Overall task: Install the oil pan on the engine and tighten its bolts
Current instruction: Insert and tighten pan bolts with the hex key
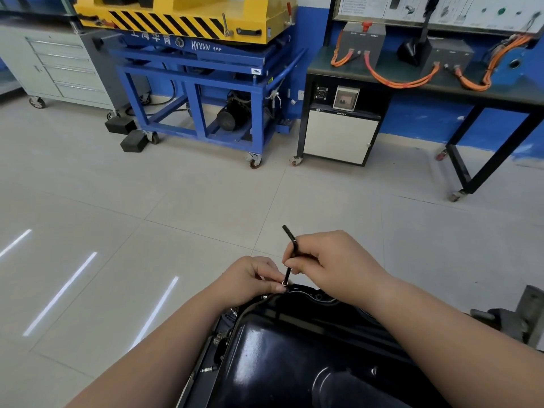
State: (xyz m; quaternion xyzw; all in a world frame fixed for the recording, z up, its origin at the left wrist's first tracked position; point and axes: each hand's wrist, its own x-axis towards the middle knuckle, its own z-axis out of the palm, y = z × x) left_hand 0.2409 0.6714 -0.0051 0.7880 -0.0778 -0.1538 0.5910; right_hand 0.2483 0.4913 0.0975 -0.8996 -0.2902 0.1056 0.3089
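Note:
A glossy black oil pan point(294, 348) lies on the engine at the bottom of the view, its flange running along the far edge. My right hand point(332, 257) grips a black L-shaped hex key point(290, 254) that stands nearly upright, its lower tip at a small bolt point(284, 283) on the pan's far rim. My left hand point(253, 276) pinches that bolt at the key's tip with thumb and forefinger. Both forearms reach over the pan and hide part of it.
Pale tiled floor point(147, 216) spreads ahead. A blue wheeled lift cart point(206, 92) with a yellow top stands at the back, a grey drawer cabinet point(61, 69) at the left, a black bench point(426, 83) with orange cables at the right. A grey metal stand part point(521, 316) shows at the right edge.

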